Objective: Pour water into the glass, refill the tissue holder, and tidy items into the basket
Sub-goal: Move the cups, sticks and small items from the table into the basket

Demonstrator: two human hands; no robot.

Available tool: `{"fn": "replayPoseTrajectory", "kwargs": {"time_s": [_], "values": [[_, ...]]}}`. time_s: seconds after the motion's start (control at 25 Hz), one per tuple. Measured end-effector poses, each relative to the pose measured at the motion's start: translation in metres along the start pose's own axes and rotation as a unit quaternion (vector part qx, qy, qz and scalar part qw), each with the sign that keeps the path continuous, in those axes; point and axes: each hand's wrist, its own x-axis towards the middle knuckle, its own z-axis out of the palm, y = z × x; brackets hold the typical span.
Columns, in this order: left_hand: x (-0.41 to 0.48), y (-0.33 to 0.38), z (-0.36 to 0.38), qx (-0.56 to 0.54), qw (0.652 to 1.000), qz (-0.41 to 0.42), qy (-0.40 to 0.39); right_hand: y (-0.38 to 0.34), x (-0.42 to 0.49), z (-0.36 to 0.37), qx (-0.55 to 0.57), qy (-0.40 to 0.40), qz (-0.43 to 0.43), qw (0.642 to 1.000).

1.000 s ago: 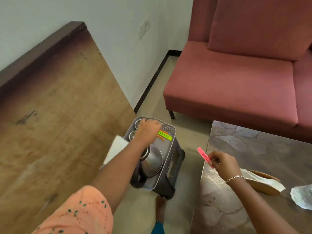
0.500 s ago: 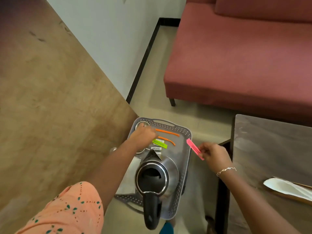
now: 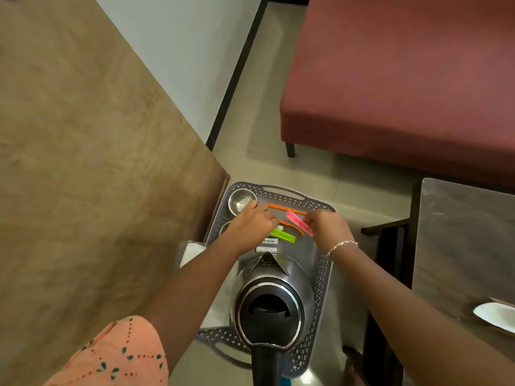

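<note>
- Since half a second ago, the right hand has carried the pink clip in over the grey basket, where it now hangs above the orange clips.
- Left hand rests curled among the items; what it pinches, if anything, I cannot tell.
- Right fingers pinch the pink clip's end.
- Best to lay it flat beside the green clip, clear of the kettle.
- Steel bowls are partly hidden; the batteries are hard to read.
</note>
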Motion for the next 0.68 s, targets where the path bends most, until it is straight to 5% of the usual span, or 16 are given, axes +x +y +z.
{"fn": "replayPoseTrajectory", "kwargs": {"time_s": [0.28, 0.68], "values": [[-0.001, 0.003, 0.014, 0.009, 0.998, 0.002, 0.054, -0.007, 0.051, 0.025, -0.09, -0.016, -0.095, 0.991], [0.012, 0.005, 0.022, 0.038, 0.994, -0.006, 0.102, 0.005, 0.028, 0.031, -0.051, 0.077, -0.045, 0.995]]}}
